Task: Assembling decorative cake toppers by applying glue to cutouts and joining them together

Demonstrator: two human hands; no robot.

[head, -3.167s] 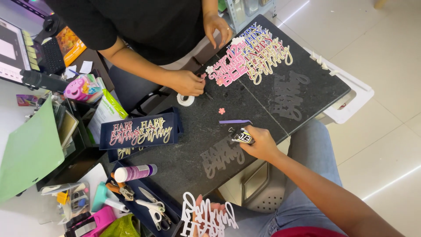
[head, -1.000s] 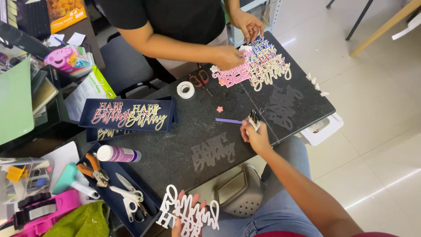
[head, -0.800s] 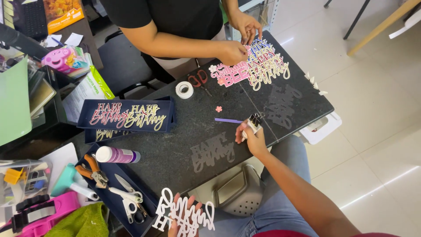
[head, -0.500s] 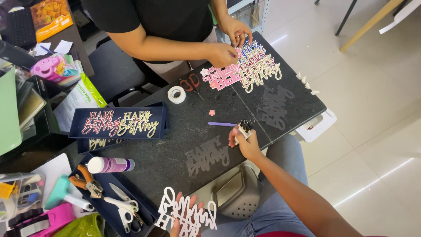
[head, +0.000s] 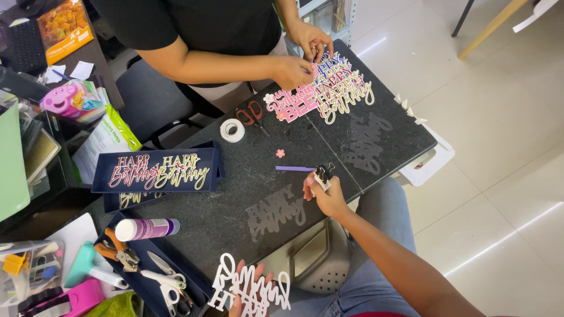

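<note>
My right hand (head: pixel 325 196) pinches a black binder clip (head: pixel 322 174) over the dark work board (head: pixel 235 199), just right of a thin purple strip (head: pixel 294 168). At the bottom edge my left hand (head: pixel 251 296) holds a white cut-out lettering piece (head: pixel 247 286). Across the board another person's hands (head: pixel 302 58) press on a pile of pink, purple and gold cut-out letterings (head: pixel 323 93). A tiny pink flower (head: pixel 280 153) lies near the board's middle.
A tape roll (head: pixel 232 130) and red-handled scissors (head: pixel 252 114) lie near the far edge. A navy box (head: pixel 155 170) shows two letterings. At left a navy tray (head: pixel 147 264) holds a glue bottle (head: pixel 147 228), pliers and scissors. White floor tiles lie to the right.
The view has shifted slightly. My right hand with the clip has drifted a little left and nearer me. My left hand still holds the white lettering low in view.
</note>
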